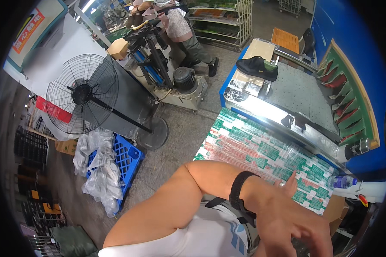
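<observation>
My left arm reaches across the lower middle, a black band [240,192] around its wrist. Near the lower right edge is my left hand [289,225], its fingers bent and apart, the tips partly cut off; no thing shows in it. Behind it, mostly hidden by the left wrist, my right hand [289,185] shows a ring and stretched fingers over a surface wrapped in green, white and red printed sheeting [244,147]. A clear bottle with a purple label [344,182] lies to the right of that hand.
A black shoe [258,68] rests on the workbench [304,96]. A rack with red and grey pieces [342,98] stands right. At left are a fan [82,93] and a blue crate [131,160] with plastic bags [101,171]. A person [180,32] stands by a machine [152,55].
</observation>
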Demonstrator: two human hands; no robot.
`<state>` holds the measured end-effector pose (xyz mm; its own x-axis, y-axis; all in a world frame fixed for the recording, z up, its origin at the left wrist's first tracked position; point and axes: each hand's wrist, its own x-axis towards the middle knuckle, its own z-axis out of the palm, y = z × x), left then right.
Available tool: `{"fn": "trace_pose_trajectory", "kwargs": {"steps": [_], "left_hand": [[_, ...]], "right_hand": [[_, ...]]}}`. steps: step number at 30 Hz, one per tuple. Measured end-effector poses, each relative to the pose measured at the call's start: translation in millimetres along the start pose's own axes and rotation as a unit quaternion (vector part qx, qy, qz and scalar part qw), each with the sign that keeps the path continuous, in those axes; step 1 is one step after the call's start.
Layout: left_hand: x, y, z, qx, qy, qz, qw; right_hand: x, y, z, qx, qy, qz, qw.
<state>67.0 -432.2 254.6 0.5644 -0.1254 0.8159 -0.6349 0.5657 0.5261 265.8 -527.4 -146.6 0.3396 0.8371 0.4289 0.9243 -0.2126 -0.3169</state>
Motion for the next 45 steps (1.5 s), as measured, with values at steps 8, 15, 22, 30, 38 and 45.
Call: {"fn": "trace_pose_trajectory", "kwargs": {"steps": [8,15,22,30,38,45], "left_hand": [[-6,10,13,-0.013,0.008,-0.075,0.997],[-10,8,16,-0.001,0.011,-0.085,0.996],[-21,-7,19,0.037,0.085,-0.117,0.989],[-244,-56,-73,0.519,0.451,-0.262,0.677],[-492,-30,-67,0.713,0.597,-0.345,0.129],[-453,-16,-71,0.468,0.7,-0.519,0.146]], "right_hand": [[1,-4,-2,-0.003,0.008,0.001,1.0],[-2,0,-1,0.0,0.014,0.002,1.0],[-12,4,16,-0.039,0.039,0.019,0.998],[-2,-2,3,-0.015,0.022,-0.004,1.0],[-3,-4,-2,-0.01,0.015,0.001,1.0],[-1,-5,-1,-0.009,-0.003,0.014,1.0]]}}
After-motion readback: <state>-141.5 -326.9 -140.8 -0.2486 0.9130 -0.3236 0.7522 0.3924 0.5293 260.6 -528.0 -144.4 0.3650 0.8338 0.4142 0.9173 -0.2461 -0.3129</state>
